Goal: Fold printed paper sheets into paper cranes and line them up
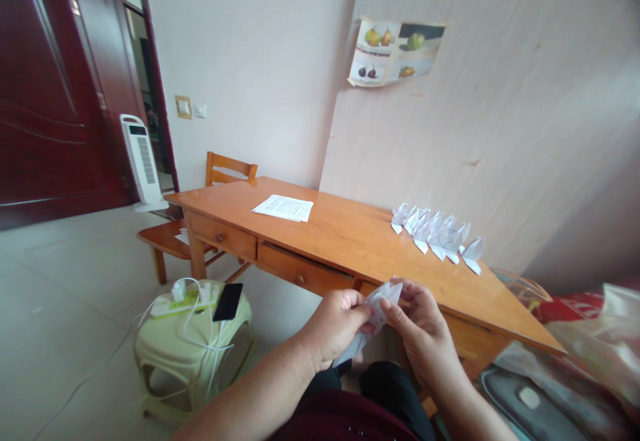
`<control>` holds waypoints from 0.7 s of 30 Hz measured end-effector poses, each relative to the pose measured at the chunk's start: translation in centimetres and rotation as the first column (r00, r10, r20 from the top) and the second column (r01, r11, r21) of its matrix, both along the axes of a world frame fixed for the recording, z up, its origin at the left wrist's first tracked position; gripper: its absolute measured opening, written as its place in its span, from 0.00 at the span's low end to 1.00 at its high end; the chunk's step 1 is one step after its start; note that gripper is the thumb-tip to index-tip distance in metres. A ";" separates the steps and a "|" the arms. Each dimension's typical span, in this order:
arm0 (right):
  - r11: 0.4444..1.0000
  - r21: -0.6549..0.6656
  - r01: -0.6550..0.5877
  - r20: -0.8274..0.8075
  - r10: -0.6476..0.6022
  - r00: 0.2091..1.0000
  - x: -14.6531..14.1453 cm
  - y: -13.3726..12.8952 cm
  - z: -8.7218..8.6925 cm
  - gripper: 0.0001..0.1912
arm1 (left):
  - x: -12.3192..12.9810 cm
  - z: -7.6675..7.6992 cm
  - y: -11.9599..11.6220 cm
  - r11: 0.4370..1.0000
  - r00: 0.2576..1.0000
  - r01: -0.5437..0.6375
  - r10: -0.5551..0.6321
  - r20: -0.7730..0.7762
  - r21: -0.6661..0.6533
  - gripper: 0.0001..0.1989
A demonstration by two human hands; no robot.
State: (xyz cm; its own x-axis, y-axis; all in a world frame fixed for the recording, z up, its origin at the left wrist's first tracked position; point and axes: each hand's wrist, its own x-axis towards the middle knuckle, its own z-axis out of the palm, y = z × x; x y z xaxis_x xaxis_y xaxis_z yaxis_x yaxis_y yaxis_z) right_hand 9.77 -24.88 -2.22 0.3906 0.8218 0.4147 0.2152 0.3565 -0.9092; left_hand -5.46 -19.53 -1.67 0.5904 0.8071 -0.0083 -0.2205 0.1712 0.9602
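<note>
A piece of folded white printed paper [379, 302] is held above my lap, in front of the table's near edge. My left hand [336, 321] pinches it from the left, thumb on top. At its upper right side, my right hand [417, 314] grips it between thumb and fingers. The paper's lower end sticks out beneath my left hand. Several folded paper figures [435, 231] with pointed tips stand in rows at the right of the wooden table [345, 234]. Farther left on the tabletop lies a stack of printed sheets [284, 208].
A pale green plastic stool [173, 348] at the left carries a power strip [185, 300], cables and a black phone [229, 302]. Behind it is a wooden chair [167, 238]. Bags [595, 334] are heaped at the right. The table's drawer [300, 269] is slightly ajar.
</note>
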 end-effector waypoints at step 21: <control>0.950 -0.163 -0.267 -0.350 0.198 0.916 -1.2 -0.1 0.8 0.14 | -0.2 0.6 -0.6 0.995 0.995 0.099 -0.099 0.008 -0.019 0.13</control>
